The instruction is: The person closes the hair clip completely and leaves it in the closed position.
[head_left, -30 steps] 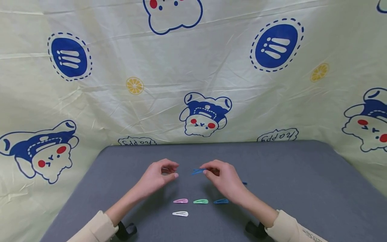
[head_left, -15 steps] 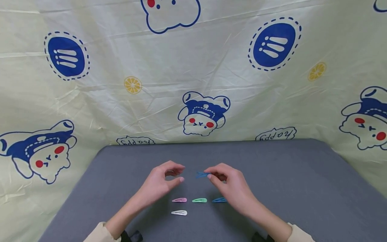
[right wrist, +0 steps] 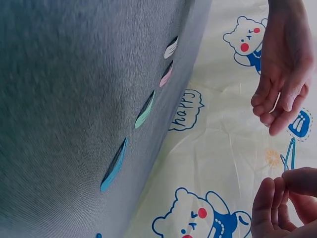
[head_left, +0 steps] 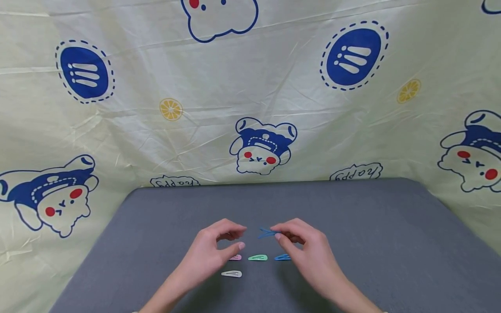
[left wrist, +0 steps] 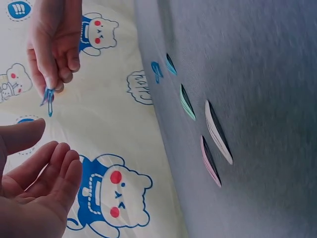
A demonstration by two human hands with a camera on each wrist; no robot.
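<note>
My right hand (head_left: 311, 252) pinches a blue snap hair clip (head_left: 267, 233) by one end, between thumb and fingertips, above the table. The clip's two arms are spread apart and point towards my left hand. My left hand (head_left: 211, 252) hovers just left of the clip, thumb and fingers apart, holding nothing. Below lie a pink hair clip (head_left: 236, 257), partly behind my left hand, a green hair clip (head_left: 257, 258) and a second blue hair clip (head_left: 282, 257), partly behind my right hand. Closer to me lies a white hair clip (head_left: 232, 274).
A grey cloth-covered table (head_left: 383, 226) spreads beneath both hands. Another small blue piece (left wrist: 157, 72) lies beyond the second blue clip in the left wrist view; my right hand hides it in the head view. A patterned curtain (head_left: 211, 87) hangs behind the table.
Both hands have come nearer to me and shifted right, the right one still pinching the spread blue clip. My left hand now covers part of the pink clip.
</note>
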